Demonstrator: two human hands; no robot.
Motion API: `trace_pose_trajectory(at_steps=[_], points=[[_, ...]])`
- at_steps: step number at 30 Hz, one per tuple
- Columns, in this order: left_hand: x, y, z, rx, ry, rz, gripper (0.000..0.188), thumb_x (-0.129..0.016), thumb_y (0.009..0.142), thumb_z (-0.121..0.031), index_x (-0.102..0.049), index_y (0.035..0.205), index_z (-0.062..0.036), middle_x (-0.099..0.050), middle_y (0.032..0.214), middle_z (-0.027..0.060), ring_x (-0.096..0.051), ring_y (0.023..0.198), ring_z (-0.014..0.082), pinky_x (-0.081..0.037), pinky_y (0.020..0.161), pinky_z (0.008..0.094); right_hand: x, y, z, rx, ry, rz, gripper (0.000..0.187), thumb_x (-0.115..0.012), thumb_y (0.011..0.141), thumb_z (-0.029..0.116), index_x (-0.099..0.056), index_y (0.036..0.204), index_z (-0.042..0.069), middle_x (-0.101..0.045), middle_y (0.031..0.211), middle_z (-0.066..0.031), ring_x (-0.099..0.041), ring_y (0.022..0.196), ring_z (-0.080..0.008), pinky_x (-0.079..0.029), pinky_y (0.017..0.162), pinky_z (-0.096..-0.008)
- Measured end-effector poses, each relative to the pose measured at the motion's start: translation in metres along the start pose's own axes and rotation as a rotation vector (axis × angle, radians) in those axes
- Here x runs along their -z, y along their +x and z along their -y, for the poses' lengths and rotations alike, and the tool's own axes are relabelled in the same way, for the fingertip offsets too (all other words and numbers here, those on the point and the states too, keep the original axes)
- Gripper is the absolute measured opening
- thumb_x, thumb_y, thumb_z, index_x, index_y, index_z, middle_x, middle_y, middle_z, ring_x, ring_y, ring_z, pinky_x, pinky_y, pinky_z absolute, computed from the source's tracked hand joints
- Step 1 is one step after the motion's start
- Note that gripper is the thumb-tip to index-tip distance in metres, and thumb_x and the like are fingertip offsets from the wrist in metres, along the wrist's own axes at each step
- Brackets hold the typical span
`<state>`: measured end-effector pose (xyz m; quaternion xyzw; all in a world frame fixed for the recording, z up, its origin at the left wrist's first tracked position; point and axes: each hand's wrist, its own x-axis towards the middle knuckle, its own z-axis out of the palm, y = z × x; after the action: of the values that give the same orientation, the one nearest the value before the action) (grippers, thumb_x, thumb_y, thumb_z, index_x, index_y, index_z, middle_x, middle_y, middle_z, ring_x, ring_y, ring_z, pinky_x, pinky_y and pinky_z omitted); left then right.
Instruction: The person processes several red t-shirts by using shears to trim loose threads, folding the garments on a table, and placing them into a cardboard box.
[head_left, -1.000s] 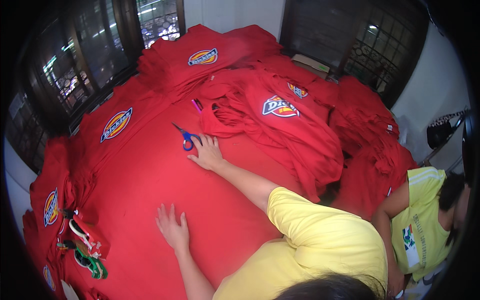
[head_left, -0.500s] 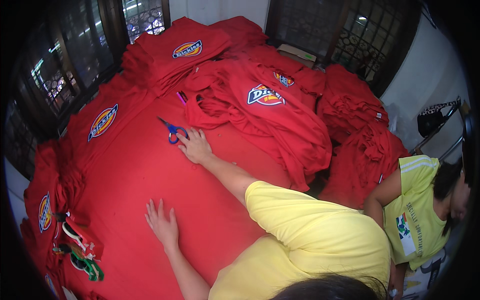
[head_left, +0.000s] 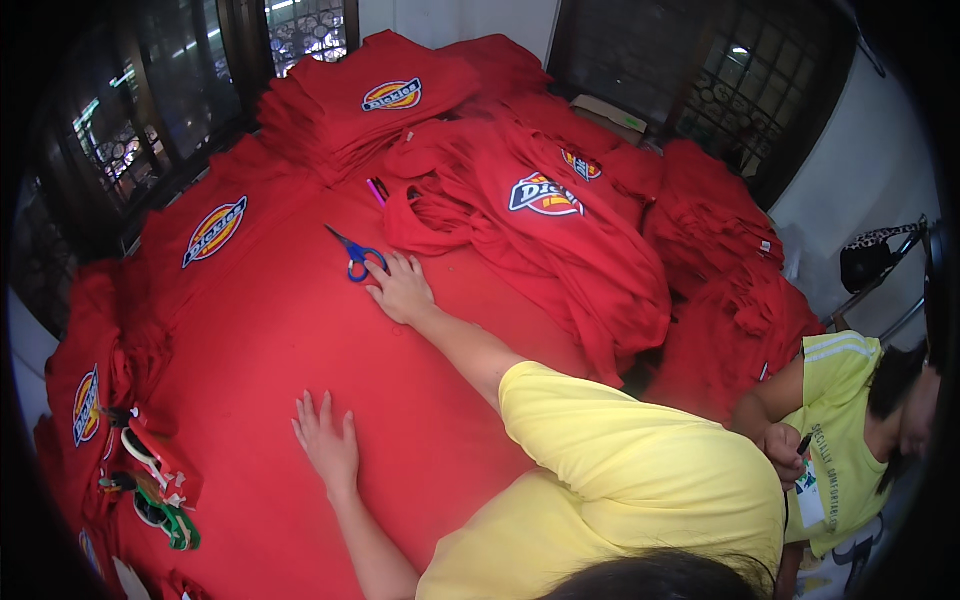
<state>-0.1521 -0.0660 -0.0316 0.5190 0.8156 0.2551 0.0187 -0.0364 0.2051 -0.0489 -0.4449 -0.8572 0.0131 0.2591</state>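
My left hand [head_left: 329,442] lies flat on a red cloth surface [head_left: 250,380], fingers spread, holding nothing. Farther up, my right hand [head_left: 405,290] rests on the cloth with its fingers stretched out. Its fingertips touch or nearly touch the blue handles of a pair of scissors [head_left: 356,250], whose dark blades point away to the upper left. Just beyond the scissors sits a rumpled heap of red shirts [head_left: 470,190] with printed emblems. A pink and a dark pen-like stick [head_left: 376,191] lie at its left edge.
Stacks of folded red shirts [head_left: 330,85] line the far and left sides, and more red shirts [head_left: 710,215] are piled at right. Tape dispensers [head_left: 165,515] sit at the lower left. A person in a yellow shirt [head_left: 840,450] is at the right, gripping a dark pen-like object.
The whole view has shifted slightly. My hands keep nearly the same places on the cloth, and the scissors have barely moved. The other person's hand has come up with a dark pen-like object.
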Motion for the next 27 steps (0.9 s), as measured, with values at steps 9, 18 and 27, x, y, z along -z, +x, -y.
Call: trace_pose_trajectory(at_steps=[9, 18, 27], points=[[-0.003, -0.001, 0.007, -0.019, -0.009, -0.047, 0.045, -0.061, 0.088, -0.027, -0.055, 0.128, -0.0077, -0.036, 0.145, 0.0142, -0.026, 0.139, 0.0279, -0.016, 0.115, 0.0457, 0.0, 0.005, 0.005, -0.007, -0.04, 0.082, 0.053, -0.048, 0.092, 0.042, -0.042, 0.138, 0.016, -0.04, 0.139, -0.0167, -0.033, 0.132, -0.032, -0.022, 0.11, -0.0511], [-0.002, -0.003, 0.01, 0.002, -0.042, -0.044, 0.046, -0.063, 0.086, -0.025, -0.055, 0.128, -0.0089, -0.035, 0.146, 0.0131, -0.025, 0.139, 0.0275, -0.015, 0.116, 0.044, 0.0, 0.003, 0.006, -0.002, -0.05, 0.085, 0.053, -0.049, 0.092, 0.041, -0.04, 0.139, 0.018, -0.04, 0.138, -0.0161, -0.033, 0.132, -0.031, -0.022, 0.11, -0.0496], [-0.003, -0.002, 0.009, -0.007, -0.041, -0.071, 0.044, -0.063, 0.087, -0.028, -0.057, 0.126, -0.009, -0.039, 0.144, 0.0154, -0.027, 0.138, 0.0278, -0.016, 0.116, 0.0454, -0.003, 0.002, 0.003, 0.024, -0.062, 0.016, 0.052, -0.051, 0.091, 0.041, -0.043, 0.137, 0.017, -0.043, 0.133, -0.0165, -0.037, 0.129, -0.0311, -0.026, 0.108, -0.0502]])
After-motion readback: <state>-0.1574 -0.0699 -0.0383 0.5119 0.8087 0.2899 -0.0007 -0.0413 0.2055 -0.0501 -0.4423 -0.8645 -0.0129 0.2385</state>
